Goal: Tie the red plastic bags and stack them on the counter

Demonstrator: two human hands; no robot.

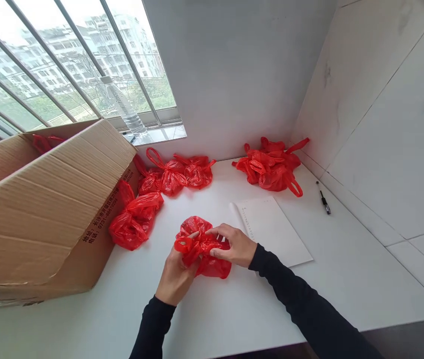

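Note:
A crumpled red plastic bag (pixel 200 234) lies on the white counter (pixel 234 304) in front of me. My left hand (pixel 176 276) pinches its looped handles from below. My right hand (pixel 232 244) grips the same bag from the right, fingers curled over its top. Both arms wear black sleeves.
A large open cardboard box (pixel 43 209) stands at the left, with red bags inside and several more (pixel 135 219) beside it. Other red bags (pixel 176 174) lie by the wall, a heap of them (pixel 271 167) at the back right. A white paper sheet (pixel 271 229), a black pen (pixel 325 202) and a clear bottle (pixel 125 107) on the sill are near.

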